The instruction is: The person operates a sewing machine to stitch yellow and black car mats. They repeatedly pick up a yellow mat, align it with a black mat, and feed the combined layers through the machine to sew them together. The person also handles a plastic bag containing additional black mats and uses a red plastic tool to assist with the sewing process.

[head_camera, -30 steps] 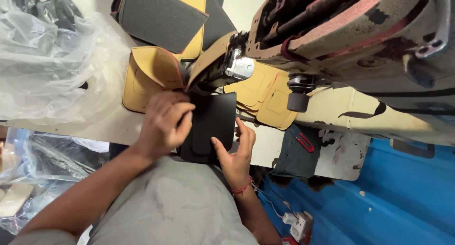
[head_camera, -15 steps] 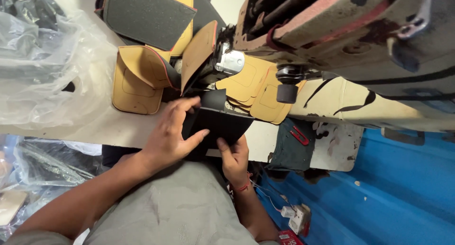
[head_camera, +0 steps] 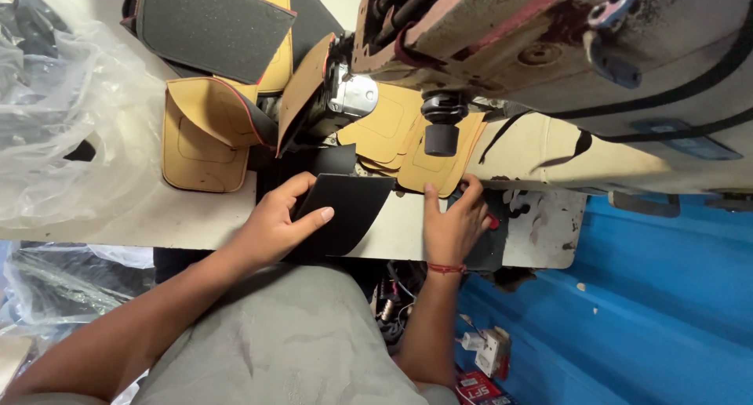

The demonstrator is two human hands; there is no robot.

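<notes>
My left hand (head_camera: 276, 223) lies flat on a black leather-like panel (head_camera: 353, 209) on the white sewing table (head_camera: 196, 217), fingers spread over its left edge. My right hand (head_camera: 453, 221) reaches to the near edge of a stack of tan cut pieces (head_camera: 408, 142), with its fingertips on the lowest piece. Above both hands stands the worn sewing machine (head_camera: 549, 52), with its presser area (head_camera: 353, 99) just beyond the black panel. A folded tan piece with dark edging (head_camera: 302, 87) stands up against the machine.
More tan pieces (head_camera: 200, 130) and a dark grey fabric panel (head_camera: 212, 25) lie at the back left. Crumpled clear plastic sheeting (head_camera: 63, 123) covers the left side. A blue floor (head_camera: 643, 311) and a white plug (head_camera: 488, 350) lie below right.
My right hand has left the black panel and moved right to the tan stack. The left hand stays on the black panel, which now lies flatter on the table.
</notes>
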